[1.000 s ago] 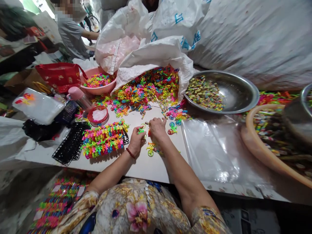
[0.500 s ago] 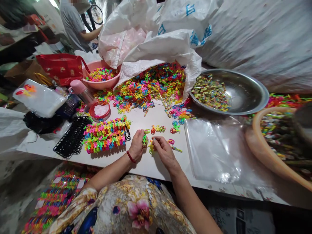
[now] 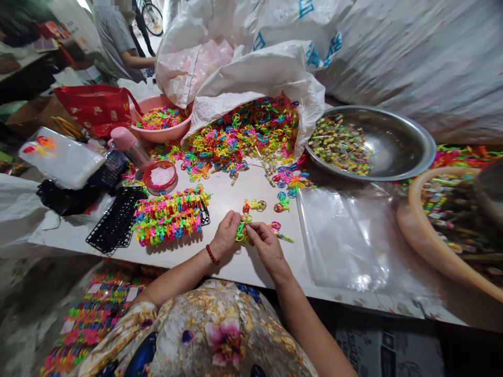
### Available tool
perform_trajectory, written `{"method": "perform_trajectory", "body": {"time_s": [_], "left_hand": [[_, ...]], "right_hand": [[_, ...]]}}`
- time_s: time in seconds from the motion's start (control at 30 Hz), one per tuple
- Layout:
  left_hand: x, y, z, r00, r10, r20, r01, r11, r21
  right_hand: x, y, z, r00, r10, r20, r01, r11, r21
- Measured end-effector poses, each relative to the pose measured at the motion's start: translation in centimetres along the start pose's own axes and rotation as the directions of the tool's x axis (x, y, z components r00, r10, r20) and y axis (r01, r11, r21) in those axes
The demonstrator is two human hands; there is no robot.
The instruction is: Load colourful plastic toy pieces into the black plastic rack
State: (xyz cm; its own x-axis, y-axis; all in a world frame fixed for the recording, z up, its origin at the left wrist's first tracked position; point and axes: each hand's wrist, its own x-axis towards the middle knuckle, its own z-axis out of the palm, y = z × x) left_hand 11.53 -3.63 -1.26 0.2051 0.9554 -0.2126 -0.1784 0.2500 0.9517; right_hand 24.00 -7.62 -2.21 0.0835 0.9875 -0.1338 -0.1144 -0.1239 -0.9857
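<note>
Head view: the right hand (image 3: 269,248), earlier apart, now meets the green toy (image 3: 240,232) pinched in the left hand (image 3: 225,235) over the table (image 3: 214,197); whether right fingertips grip anything, I cannot tell. The toy's long axis points away from the body, leaning right.

A long, white-topped table (image 3: 226,191) is standing above a mottled grey floor (image 3: 23,303); bright white light (image 3: 83,4) is glowing at upper left.

We note brightest light upper left | glare on plastic (image 3: 338,235) and bowl (image 3: 396,149) | dark under table (image 3: 220,186) | outer edges smeared, stretched
</note>
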Motion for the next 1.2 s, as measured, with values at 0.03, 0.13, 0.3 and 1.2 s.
{"method": "perform_trajectory", "body": {"time_s": [0.03,0.13,0.3,1.2], "left_hand": [[0.0,0.0,0.0,1.000,0.003,0.003,-0.003,1.000,0.009],[0.1,-0.2,0.1,1.000,-0.005,0.006,0.005,1.000,0.015],[0.2,-0.4,-0.1,1.000,-0.018,0.013,0.018,1.000,-0.016],[-0.1,-0.3,-0.3,1.000,0.010,0.006,-0.012,0.960,0.281]], "right_hand": [[0.0,-0.2,0.0,1.000,0.018,0.004,-0.018,1.000,0.015],[-0.1,-0.5,-0.2,0.999,0.042,0.002,-0.042,0.999,0.026],[0.0,-0.3,-0.3,1.000,-0.002,-0.011,0.001,0.999,-0.038],[-0.5,1.7,-0.4,0.993,-0.048,-0.104,0.044,0.998,-0.046]]}}
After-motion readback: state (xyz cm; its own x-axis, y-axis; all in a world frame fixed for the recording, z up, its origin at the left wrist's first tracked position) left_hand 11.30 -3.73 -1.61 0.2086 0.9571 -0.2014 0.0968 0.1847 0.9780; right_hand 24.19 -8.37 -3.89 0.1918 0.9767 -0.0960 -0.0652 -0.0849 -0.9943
